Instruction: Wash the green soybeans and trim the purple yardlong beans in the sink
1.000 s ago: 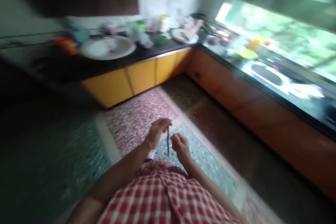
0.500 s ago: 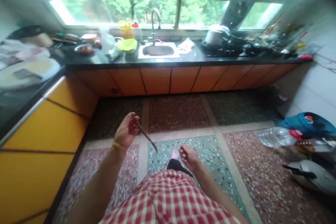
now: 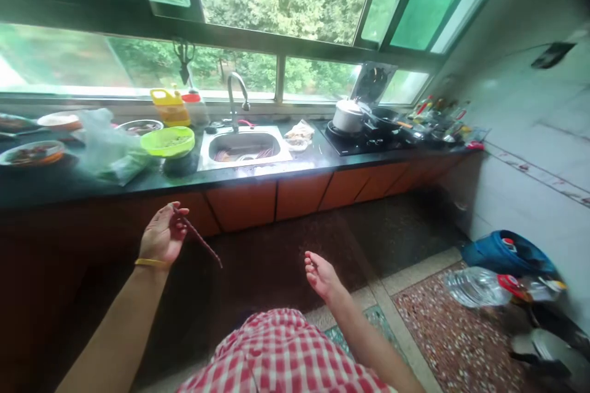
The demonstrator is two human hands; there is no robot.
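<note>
My left hand (image 3: 162, 237), with a yellow band at the wrist, pinches the top end of a thin dark red-brown string-like strip (image 3: 198, 239) that hangs down to the right. My right hand (image 3: 321, 275) hovers lower and to the right, fingers loosely curled, holding nothing. Both hands are in the air in front of the dark counter (image 3: 184, 178) with the steel sink (image 3: 244, 147). My red-and-white checked garment (image 3: 286, 356) fills the bottom of the view.
On the counter stand a green bowl (image 3: 167, 140), a yellow container (image 3: 169, 107), a plastic bag (image 3: 108, 147), plates at left, and a stove with pots (image 3: 364, 120) at right. A blue bag (image 3: 507, 255), a plastic bottle (image 3: 479, 287) and a pan lie on the floor at right.
The view has swung from the yellow side cabinets to face the sink counter and come closer. My left hand keeps hold of the strip; my right hand has stayed apart from it.
</note>
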